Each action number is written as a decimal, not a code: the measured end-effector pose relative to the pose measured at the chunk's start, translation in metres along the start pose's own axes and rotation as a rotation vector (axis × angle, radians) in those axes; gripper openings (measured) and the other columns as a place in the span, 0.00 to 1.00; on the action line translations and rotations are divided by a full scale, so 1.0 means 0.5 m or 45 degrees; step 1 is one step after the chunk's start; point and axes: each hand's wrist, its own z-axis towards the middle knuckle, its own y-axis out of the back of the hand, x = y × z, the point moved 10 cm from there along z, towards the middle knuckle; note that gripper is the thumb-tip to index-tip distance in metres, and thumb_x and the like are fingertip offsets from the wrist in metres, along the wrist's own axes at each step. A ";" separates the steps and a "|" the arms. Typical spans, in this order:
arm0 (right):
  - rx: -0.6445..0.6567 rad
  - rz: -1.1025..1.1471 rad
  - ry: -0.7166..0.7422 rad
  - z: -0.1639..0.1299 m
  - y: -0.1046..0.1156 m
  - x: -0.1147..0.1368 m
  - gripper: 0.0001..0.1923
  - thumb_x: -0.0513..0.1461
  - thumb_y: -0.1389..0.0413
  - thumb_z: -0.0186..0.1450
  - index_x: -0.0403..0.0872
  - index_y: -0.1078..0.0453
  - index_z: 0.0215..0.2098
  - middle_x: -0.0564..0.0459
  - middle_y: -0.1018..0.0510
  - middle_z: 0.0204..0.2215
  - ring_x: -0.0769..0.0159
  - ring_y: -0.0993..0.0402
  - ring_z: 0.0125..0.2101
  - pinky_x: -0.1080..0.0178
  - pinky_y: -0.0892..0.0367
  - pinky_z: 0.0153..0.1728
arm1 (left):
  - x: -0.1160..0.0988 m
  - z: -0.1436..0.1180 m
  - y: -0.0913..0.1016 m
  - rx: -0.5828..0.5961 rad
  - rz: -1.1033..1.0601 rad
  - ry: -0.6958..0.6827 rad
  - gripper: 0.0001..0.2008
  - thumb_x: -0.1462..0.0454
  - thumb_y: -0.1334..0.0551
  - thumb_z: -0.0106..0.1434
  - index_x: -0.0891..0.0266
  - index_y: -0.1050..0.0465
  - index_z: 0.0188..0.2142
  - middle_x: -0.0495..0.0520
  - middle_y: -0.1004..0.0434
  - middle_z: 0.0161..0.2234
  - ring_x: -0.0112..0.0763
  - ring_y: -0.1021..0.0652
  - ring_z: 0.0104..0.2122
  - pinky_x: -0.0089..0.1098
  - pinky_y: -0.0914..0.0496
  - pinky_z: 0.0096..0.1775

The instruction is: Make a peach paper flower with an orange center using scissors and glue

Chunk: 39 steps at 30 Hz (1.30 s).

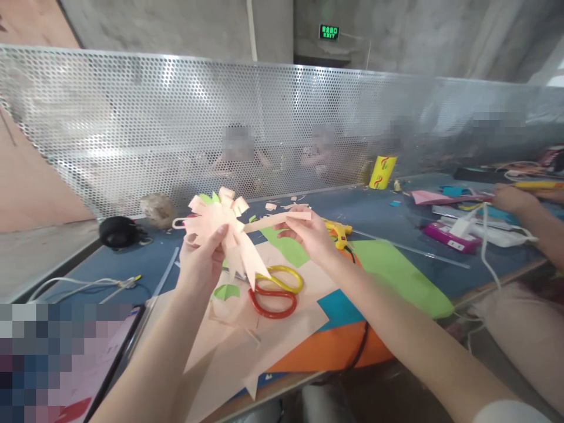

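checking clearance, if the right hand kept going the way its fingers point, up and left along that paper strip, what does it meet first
Most likely the pink paper flower held by the left hand. The right hand pinches a paper strip that runs straight to it, with nothing between. Depth is hard to judge.

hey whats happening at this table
A person holds a pale pink paper flower up in the left hand, while the right hand pinches a paper strip reaching to it. Below lie scissors on coloured paper sheets, with a yellow glue gun behind. Another person's hand works at the far right.
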 end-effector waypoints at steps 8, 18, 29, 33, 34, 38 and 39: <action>-0.089 0.062 -0.011 0.005 0.020 -0.014 0.16 0.40 0.35 0.47 0.46 0.35 0.29 0.58 0.24 0.22 0.68 0.24 0.23 0.67 0.28 0.22 | -0.007 -0.004 -0.007 0.049 -0.055 -0.024 0.16 0.65 0.27 0.39 0.65 0.27 0.29 0.51 0.20 0.28 0.30 0.21 0.28 0.25 0.27 0.27; 0.082 -0.027 -0.255 -0.021 -0.029 -0.053 0.17 0.44 0.34 0.44 0.46 0.31 0.28 0.56 0.28 0.22 0.70 0.30 0.23 0.71 0.36 0.16 | 0.020 -0.023 -0.039 0.154 -0.083 0.074 0.21 0.68 0.28 0.42 0.62 0.28 0.38 0.50 0.19 0.32 0.29 0.20 0.27 0.25 0.25 0.29; 0.018 -0.463 -0.389 -0.043 -0.015 -0.105 0.11 0.44 0.38 0.50 0.44 0.30 0.23 0.56 0.29 0.20 0.73 0.34 0.21 0.69 0.40 0.21 | 0.085 -0.049 -0.062 0.204 -0.016 0.214 0.18 0.64 0.29 0.44 0.65 0.26 0.36 0.56 0.20 0.36 0.37 0.21 0.36 0.32 0.26 0.37; -0.057 -0.630 -0.395 -0.045 0.007 -0.100 0.10 0.43 0.41 0.53 0.46 0.31 0.20 0.58 0.31 0.16 0.73 0.37 0.18 0.69 0.41 0.20 | 0.101 -0.054 -0.063 0.222 0.024 0.275 0.17 0.63 0.30 0.46 0.64 0.25 0.36 0.56 0.20 0.37 0.36 0.21 0.37 0.31 0.27 0.36; -0.058 -0.654 -0.385 -0.045 0.011 -0.095 0.09 0.44 0.41 0.54 0.46 0.30 0.21 0.58 0.30 0.17 0.72 0.35 0.18 0.68 0.40 0.21 | 0.101 -0.053 -0.061 0.219 0.038 0.288 0.16 0.63 0.30 0.46 0.63 0.26 0.35 0.55 0.21 0.37 0.36 0.21 0.36 0.30 0.27 0.34; -0.061 -0.692 -0.282 -0.032 0.016 -0.064 0.05 0.41 0.43 0.55 0.48 0.27 0.27 0.56 0.22 0.28 0.67 0.27 0.31 0.66 0.34 0.33 | 0.076 -0.031 -0.036 0.162 0.089 0.324 0.16 0.66 0.32 0.44 0.60 0.26 0.35 0.49 0.22 0.31 0.29 0.23 0.29 0.27 0.29 0.28; -0.068 -0.695 -0.255 -0.029 0.017 -0.055 0.04 0.40 0.43 0.56 0.49 0.26 0.29 0.56 0.22 0.31 0.66 0.26 0.35 0.65 0.33 0.37 | 0.068 -0.024 -0.031 0.164 0.098 0.346 0.16 0.65 0.33 0.44 0.60 0.26 0.36 0.49 0.23 0.28 0.28 0.24 0.26 0.27 0.30 0.26</action>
